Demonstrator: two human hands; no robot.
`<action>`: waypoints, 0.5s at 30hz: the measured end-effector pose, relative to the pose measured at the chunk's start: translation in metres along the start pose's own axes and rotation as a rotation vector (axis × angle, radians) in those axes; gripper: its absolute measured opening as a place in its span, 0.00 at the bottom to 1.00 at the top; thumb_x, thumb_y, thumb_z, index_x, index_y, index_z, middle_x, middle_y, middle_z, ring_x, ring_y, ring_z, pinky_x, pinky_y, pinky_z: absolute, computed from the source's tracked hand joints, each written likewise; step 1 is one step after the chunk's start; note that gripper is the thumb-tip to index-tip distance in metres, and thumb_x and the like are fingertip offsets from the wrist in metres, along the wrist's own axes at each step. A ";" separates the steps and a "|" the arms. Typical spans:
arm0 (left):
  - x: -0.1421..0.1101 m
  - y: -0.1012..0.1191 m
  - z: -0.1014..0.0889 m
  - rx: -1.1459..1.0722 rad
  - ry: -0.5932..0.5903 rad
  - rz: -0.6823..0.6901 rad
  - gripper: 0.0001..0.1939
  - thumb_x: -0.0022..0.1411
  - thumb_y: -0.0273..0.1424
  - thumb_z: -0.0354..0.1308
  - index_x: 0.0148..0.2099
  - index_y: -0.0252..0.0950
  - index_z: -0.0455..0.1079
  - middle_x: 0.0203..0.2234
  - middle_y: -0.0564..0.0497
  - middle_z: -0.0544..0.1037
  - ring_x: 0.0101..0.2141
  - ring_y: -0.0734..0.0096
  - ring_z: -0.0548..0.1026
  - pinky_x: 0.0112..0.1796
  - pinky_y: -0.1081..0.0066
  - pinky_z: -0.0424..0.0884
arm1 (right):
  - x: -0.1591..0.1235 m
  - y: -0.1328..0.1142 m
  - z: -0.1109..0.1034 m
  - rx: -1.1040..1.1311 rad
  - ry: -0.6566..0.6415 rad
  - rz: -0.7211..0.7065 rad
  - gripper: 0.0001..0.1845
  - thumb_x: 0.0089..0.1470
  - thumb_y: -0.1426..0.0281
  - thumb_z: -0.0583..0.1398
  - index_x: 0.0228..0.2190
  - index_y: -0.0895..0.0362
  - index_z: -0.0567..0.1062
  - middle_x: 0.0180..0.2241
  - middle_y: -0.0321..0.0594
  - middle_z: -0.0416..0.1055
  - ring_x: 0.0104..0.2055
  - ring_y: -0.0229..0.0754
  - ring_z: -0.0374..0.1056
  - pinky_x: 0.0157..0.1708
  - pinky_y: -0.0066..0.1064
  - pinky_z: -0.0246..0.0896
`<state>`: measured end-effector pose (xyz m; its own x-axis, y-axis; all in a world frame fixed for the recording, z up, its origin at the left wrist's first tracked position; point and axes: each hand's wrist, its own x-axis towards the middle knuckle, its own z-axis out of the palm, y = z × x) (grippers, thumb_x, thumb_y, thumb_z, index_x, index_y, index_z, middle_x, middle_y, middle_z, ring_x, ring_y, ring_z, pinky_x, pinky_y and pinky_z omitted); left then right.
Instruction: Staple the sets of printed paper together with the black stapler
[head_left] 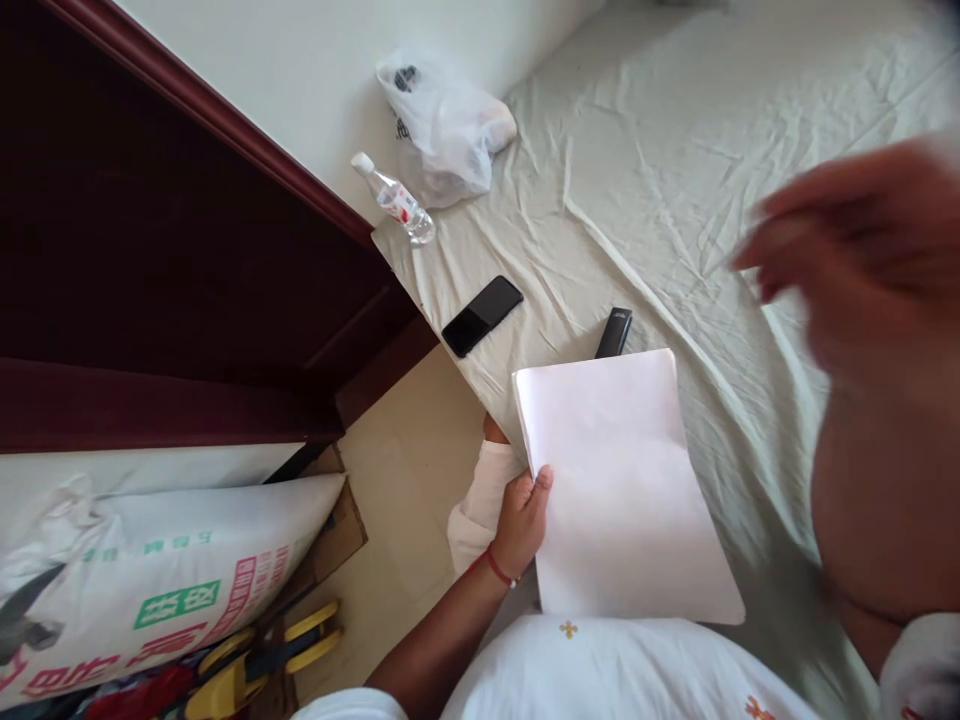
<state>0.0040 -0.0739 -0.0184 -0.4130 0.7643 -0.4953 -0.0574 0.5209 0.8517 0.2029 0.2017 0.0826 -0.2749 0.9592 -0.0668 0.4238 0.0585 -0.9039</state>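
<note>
My left hand, with a red cord at the wrist, grips the left edge of a thin stack of blank white paper. Its thumb lies on top of the sheets and the other fingers are hidden beneath. The paper extends over my lap and the edge of the cloth-covered surface. Raised at the right, above the cloth, my right hand is smeared by motion, its fingers bent. Whether anything is between those fingertips cannot be made out. Just past the paper's far edge, a narrow black object pokes out, partly covered.
On the wrinkled pale cloth lie a black phone, a clear plastic bottle with a white cap and a white plastic bag. A printed white sack and a yellow-and-black item sit at lower left, near dark red furniture.
</note>
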 end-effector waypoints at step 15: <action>-0.008 0.000 0.001 -0.315 -0.016 -0.171 0.32 0.58 0.55 0.67 0.50 0.31 0.81 0.38 0.41 0.85 0.41 0.58 0.82 0.46 0.62 0.77 | 0.072 0.008 0.105 -0.914 -0.575 -0.258 0.20 0.59 0.59 0.60 0.49 0.51 0.82 0.42 0.50 0.81 0.47 0.61 0.76 0.43 0.45 0.67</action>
<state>0.0085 -0.0797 -0.0141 -0.3595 0.6833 -0.6355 -0.4028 0.5007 0.7662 0.0960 0.2426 0.0265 -0.7054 0.6313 -0.3222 0.7081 0.6472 -0.2824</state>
